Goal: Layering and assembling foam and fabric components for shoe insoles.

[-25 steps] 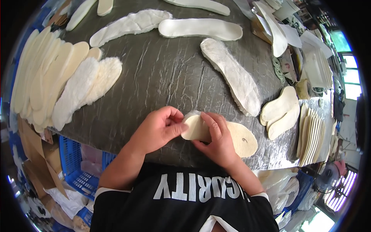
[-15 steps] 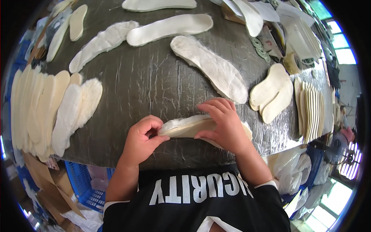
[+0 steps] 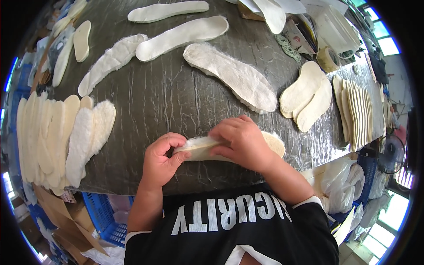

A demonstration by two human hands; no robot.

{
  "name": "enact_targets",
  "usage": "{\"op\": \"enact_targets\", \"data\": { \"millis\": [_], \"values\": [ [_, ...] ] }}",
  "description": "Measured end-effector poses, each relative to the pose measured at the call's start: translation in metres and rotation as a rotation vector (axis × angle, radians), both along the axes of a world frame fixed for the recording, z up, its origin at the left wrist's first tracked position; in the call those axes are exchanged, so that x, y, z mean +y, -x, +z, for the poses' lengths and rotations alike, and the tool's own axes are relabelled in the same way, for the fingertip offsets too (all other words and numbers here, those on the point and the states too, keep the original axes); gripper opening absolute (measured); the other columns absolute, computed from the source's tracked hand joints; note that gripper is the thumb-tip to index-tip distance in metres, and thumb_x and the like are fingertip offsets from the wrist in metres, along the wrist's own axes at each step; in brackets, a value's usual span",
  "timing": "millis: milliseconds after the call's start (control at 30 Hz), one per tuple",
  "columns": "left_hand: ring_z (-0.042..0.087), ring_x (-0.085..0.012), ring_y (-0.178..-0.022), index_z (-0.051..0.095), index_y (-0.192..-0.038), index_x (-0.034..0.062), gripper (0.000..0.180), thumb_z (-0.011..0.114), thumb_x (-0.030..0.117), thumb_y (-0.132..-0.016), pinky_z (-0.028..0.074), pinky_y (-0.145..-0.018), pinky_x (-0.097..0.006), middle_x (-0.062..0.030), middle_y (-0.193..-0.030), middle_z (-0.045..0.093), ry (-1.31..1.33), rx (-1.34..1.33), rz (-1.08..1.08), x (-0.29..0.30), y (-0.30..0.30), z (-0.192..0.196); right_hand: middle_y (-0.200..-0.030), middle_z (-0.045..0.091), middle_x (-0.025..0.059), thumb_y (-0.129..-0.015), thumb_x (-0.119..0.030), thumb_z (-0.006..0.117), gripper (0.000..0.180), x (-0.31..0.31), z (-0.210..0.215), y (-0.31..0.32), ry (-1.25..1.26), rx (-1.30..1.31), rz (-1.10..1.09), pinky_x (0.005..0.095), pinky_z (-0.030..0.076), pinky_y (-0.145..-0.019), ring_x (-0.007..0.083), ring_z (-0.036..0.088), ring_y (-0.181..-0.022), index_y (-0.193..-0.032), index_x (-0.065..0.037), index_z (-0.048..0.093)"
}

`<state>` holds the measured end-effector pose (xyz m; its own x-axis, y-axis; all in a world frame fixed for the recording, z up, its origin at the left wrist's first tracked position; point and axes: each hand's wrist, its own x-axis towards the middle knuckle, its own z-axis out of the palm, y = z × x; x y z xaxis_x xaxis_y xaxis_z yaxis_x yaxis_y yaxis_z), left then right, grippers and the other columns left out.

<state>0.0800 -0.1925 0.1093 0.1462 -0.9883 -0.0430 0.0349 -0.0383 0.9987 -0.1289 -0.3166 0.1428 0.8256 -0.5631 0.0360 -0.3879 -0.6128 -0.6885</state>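
Both hands are on one fleecy insole point(image 3: 201, 148) at the near edge of the worktop point(image 3: 168, 97): left hand point(image 3: 162, 160) pinches its end, right hand point(image 3: 240, 142) lies flat over the middle. To the left, two fuzzy insoles point(image 3: 90, 132) lie beside a fanned stack point(image 3: 42, 137). Further back four loose ones lie, the nearest point(image 3: 229, 76) fuzzy. Two smooth ones point(image 3: 307, 95) overlap on the right, next to another stack point(image 3: 355, 110).
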Motion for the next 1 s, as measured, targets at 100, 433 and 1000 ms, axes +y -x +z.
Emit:
{"op": "enact_targets", "data": {
  "millis": [100,433,1000],
  "values": [
    [0.054,-0.0115,-0.082,0.059,-0.09,-0.0012,0.023,0.077,0.007,-0.08,0.045,-0.072,-0.024,-0.0076,-0.092,0.06,0.118,-0.101,-0.013,0.001,-0.005,-0.003,-0.083,0.066,0.0045,-0.07,-0.024,0.079,0.025,-0.007,0.0,0.008,0.07,-0.039,-0.143,0.0383,0.044,-0.077,0.0273,0.063,-0.082,-0.087,-0.009,0.068],
    [0.057,-0.014,-0.099,0.055,-0.12,0.0005,0.056,0.078,0.035,-0.082,0.049,-0.079,-0.025,-0.0086,-0.116,0.057,0.114,0.335,0.178,-0.005,0.005,0.009,-0.074,0.061,-0.0038,-0.092,-0.022,0.067,0.022,-0.03,-0.008,0.025,-0.788,0.012,-0.112,0.022,0.043,-0.058,0.0035,0.053,-0.065,-0.085,-0.001,0.065],
    [0.063,-0.0189,-0.099,0.071,-0.089,0.0165,0.03,0.079,0.017,-0.06,0.019,-0.112,-0.057,0.0038,-0.086,0.067,0.592,-1.109,-0.103,-0.008,0.028,0.058,-0.088,0.07,0.0102,-0.096,-0.026,0.06,0.032,0.016,-0.061,0.033,-1.888,-0.131,0.005,0.028,0.054,-0.065,0.0159,0.067,-0.074,-0.104,0.004,0.067]
  ]
}}
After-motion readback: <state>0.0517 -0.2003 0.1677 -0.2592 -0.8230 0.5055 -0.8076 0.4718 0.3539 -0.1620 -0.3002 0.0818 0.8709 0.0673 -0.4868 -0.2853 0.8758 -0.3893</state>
